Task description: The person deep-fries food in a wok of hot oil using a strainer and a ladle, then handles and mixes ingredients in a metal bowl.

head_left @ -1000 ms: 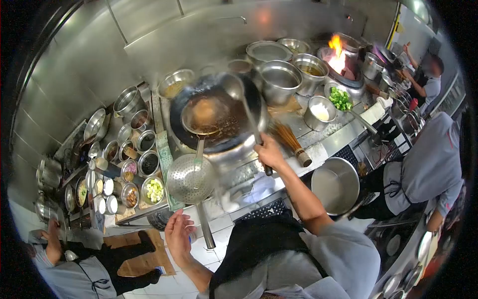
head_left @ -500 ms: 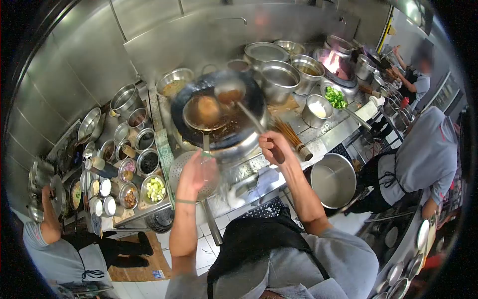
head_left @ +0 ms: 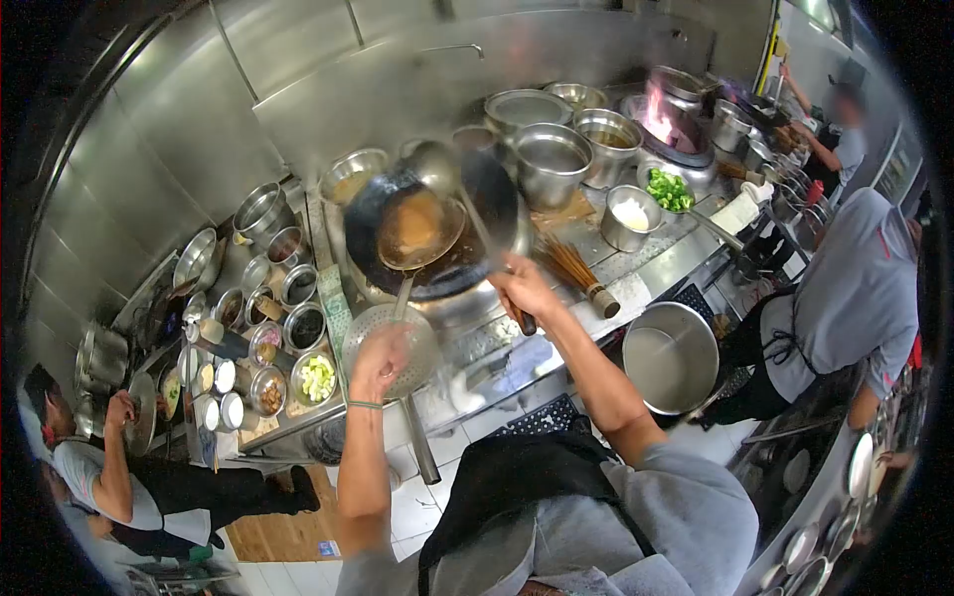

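Closed on the thin handle of a round strainer [head_left: 455,226], my left hand [head_left: 381,360] is somewhat blurred. Brownish food sits in the strainer, over the dark wok [head_left: 363,233]. My right hand [head_left: 527,290] grips the wooden-ended handle of a ladle [head_left: 433,167]. Its bowl is blurred and lies beyond the strainer, over the wok's far side. Brown liquid shows at the wok's bottom. Behind my left hand, a large perforated skimmer [head_left: 419,348] rests at the counter's front, its handle pointing toward me.
Right of the wok stand a steel pot [head_left: 553,169], a bamboo brush [head_left: 581,273] and chopped greens [head_left: 669,189]. A flame [head_left: 656,117] burns beyond. Ingredient bowls [head_left: 316,377] line the left. A big pot [head_left: 670,360] is at lower right. Co-workers stand on both sides.
The strainer has come up slightly and tilted, showing its contents more. The ladle bowl has swung away to the wok's far side, and my right hand has moved slightly left.
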The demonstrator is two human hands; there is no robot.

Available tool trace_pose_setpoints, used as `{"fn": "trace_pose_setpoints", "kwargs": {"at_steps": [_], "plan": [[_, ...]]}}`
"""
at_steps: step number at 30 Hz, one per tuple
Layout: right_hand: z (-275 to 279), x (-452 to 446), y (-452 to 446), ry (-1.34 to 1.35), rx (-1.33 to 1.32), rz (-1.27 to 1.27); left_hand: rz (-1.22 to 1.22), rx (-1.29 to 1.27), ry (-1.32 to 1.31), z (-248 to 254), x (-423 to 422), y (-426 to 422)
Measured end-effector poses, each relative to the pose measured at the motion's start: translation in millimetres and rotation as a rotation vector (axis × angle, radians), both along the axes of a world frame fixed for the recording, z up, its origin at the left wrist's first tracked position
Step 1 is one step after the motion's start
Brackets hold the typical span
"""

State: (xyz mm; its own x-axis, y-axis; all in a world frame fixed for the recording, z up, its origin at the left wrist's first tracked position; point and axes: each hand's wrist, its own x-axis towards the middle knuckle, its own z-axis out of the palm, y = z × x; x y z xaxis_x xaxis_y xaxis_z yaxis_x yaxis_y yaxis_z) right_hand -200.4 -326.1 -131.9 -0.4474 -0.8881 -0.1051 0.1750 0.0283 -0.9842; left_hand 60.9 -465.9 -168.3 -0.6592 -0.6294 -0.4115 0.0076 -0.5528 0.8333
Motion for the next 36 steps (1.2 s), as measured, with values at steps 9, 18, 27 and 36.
{"fn": "trace_pose_setpoints", "kwargs": {"at_steps": [9, 18, 27, 36], "plan": [[-12.6, -9.7, 27.7, 0.067, 0.065, -0.145, 0.075, -0.127, -0.148, 8.3, 0.5, 17.2], [-32.9, -35.7, 35.0, -0.811, -0.162, 0.139, 0.086, -0.189, -0.202, -0.6, -5.8, 12.4], [-5.3, -18.9, 7.8, -0.688, -0.133, 0.182, 0.029, -0.056, -0.086, 6.5, 12.8, -12.9], [-23.5, -3.1, 14.1, 0.319, 0.044, -0.013, 0.14, 0.269, 0.116, 5.7, 14.7, -19.0]]}}
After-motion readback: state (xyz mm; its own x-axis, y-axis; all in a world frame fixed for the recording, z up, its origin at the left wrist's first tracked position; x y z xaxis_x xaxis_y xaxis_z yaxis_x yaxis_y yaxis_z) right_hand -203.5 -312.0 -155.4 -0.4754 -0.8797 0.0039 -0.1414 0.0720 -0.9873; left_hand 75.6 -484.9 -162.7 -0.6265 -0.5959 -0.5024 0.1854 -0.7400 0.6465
